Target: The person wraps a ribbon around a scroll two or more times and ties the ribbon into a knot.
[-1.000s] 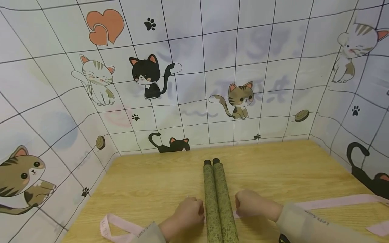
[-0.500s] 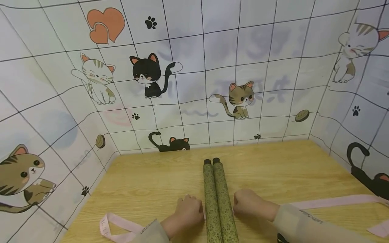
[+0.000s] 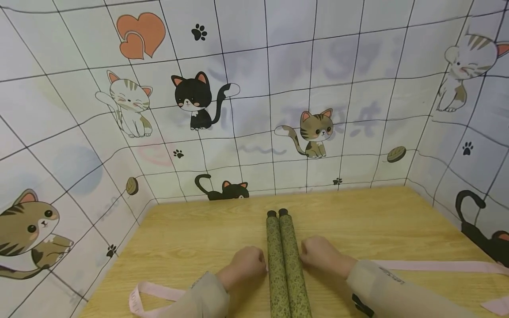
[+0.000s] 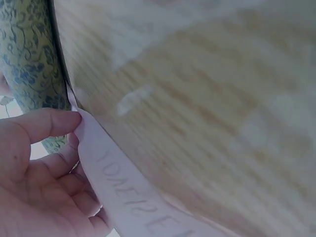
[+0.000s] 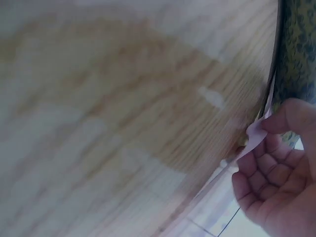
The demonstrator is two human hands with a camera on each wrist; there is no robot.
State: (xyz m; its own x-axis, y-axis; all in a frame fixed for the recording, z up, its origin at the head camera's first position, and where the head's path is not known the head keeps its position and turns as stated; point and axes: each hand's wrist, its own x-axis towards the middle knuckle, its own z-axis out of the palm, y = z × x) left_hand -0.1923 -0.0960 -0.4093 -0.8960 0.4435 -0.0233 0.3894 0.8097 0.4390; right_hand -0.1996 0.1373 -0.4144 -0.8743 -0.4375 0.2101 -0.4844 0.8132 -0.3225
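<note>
Where the two patterned rolls (image 3: 277,265) lie, from the head view: side by side at six o'clock on the wooden counter (image 3: 191,234).
Roll axis: twelve to six, dark end caps (image 3: 271,213) toward twelve, leaning slightly to eleven; near ends out of sight.
Hands: left hand (image 3: 249,263) at the rolls' nine o'clock, right hand (image 3: 320,255) at their three.
Pink ribbon (image 3: 433,266): one stretch at four o'clock, a loop at seven.
Left-wrist view: fingers (image 4: 52,121) pinching the ribbon just beside a roll at ten; the lettered strip heads toward five.
Right-wrist view: fingers likewise pinching ribbon, roll at two.
Ribbon handling: best, I'd say, kept flat with even tension both sides, rolls snug and parallel.
</note>
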